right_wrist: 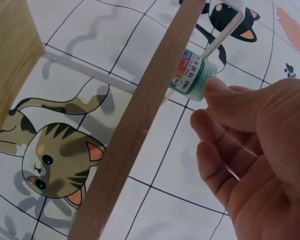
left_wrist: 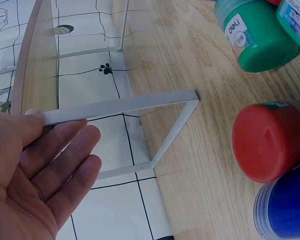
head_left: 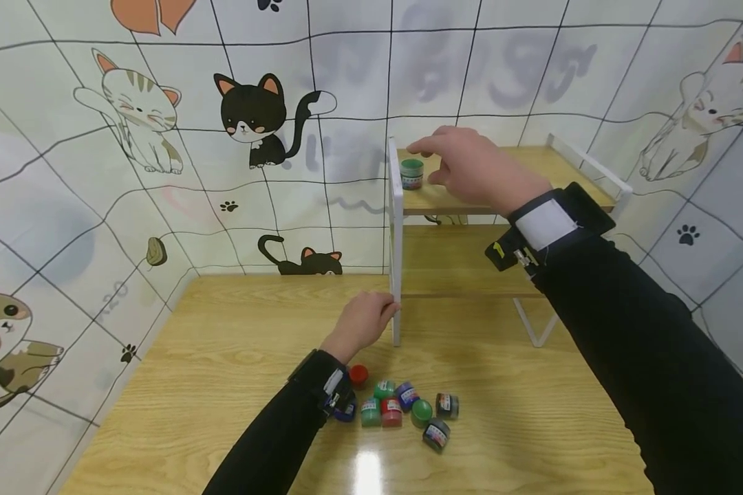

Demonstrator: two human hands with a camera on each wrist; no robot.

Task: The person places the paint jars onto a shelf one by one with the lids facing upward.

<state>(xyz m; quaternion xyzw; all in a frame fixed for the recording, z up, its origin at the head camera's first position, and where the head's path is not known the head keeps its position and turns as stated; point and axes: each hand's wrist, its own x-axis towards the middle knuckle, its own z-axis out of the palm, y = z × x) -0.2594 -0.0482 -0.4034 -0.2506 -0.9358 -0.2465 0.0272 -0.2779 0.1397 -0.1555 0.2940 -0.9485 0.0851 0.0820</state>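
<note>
A paint jar with a green lid (head_left: 411,174) stands upright on the top board at the left end of a two-tier shelf (head_left: 470,258). My right hand (head_left: 473,165) is just right of that jar, fingers loosely bent and nothing held. In the right wrist view the thumb overlaps the lid of the jar (right_wrist: 194,75); whether it touches cannot be made out. My left hand (head_left: 362,322) pinches the shelf's white metal side frame (left_wrist: 120,106) low on the left, between thumb and index finger, the other fingers loosely bent.
Several paint jars lie and stand on the wooden table near my left forearm, among them a red jar (head_left: 391,412), a blue jar (head_left: 406,395) and a black-lidded jar (head_left: 436,434). A cat-patterned sheet (head_left: 347,75) hangs behind the table (head_left: 254,330).
</note>
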